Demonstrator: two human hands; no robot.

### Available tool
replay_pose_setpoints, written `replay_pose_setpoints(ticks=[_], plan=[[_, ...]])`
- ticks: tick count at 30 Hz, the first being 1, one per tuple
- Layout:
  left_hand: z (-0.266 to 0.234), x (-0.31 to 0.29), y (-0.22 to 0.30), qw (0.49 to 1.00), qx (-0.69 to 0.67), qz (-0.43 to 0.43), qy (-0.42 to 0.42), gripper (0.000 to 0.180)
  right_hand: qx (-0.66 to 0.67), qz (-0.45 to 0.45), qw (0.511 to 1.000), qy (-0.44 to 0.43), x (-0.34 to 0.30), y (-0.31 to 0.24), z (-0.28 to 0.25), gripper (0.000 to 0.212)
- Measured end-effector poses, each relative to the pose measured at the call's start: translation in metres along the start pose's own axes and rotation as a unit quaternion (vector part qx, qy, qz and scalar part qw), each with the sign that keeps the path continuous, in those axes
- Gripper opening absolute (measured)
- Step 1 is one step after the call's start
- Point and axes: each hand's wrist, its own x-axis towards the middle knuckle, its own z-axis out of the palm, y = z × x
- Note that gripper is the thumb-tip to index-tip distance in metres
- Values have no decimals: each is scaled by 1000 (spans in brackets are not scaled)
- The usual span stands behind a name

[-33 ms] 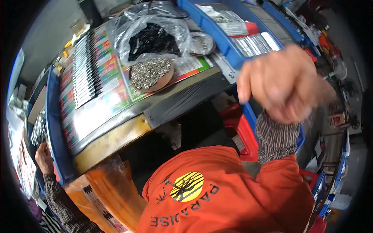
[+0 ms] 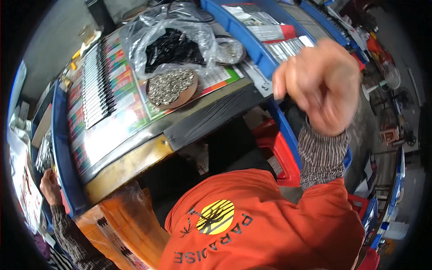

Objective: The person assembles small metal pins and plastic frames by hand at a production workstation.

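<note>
At the far left, my left hand [image 2: 50, 186] has its fingers curled beside a pile of slim silvery pieces [image 2: 44, 155] in a container. What its fingertips hold, if anything, is hidden. My right hand [image 2: 321, 85] is raised over the table's right front corner, fingers bent inward and slightly blurred; nothing can be made out in it. A round brownish dish [image 2: 192, 95] heaped with small silver metal parts [image 2: 168, 86] stands near the table's front edge. Behind it, a clear plastic bag [image 2: 208, 42] gapes around shiny black pieces [image 2: 173, 51]. To the left, slim black-and-silver pieces [image 2: 93, 90] lie in a row.
A blue bin [image 2: 265, 60] with silvery strips and packets stands at the back right. Another blue bin [image 2: 65, 148] lines the table's left side. An orange crate [image 2: 130, 225] is below the front edge, and a red stool [image 2: 279, 157] beside my legs.
My right hand has shifted slightly up and to the left and is less blurred. My left hand stays by the silvery pile. The view has moved a little.
</note>
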Motion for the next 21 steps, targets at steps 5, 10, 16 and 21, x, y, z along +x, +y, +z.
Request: replay_pose_setpoints(ticks=[5,10,16,21], plan=[[-14,4,19,998,-22,-65,12,18,-291,51,945,142,9,29,-60,24],[-29,3,58,995,-42,-66,63,22,-514,58,850,99,6,69,-116,22],[-34,-5,122,988,-108,-70,85,15,-630,145,763,1,6,104,-160,21],[-21,-13,142,967,-248,-52,19,11,-636,183,748,-43,9,113,-173,25]])
